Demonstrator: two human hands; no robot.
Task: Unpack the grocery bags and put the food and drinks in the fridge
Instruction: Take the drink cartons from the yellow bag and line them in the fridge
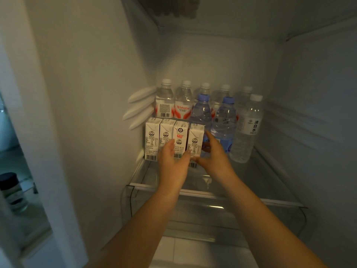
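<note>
Four small white milk cartons (166, 139) stand upright in a row at the left front of the glass fridge shelf (270, 171). Right hand (214, 155) cups the rightmost carton (195, 141), fingers curled round its right side, thumb at its lower front. Left hand (172, 161), fingers loosely spread, rests against the cartons' fronts. Behind the cartons: clear plastic water bottles, white-capped (165, 99), two blue-capped (224, 120).

White milk cartons (170, 140) with black print (one red logo), blue-capped bottles (212, 120), red-and-white-labelled bottles (173, 105) behind
</note>
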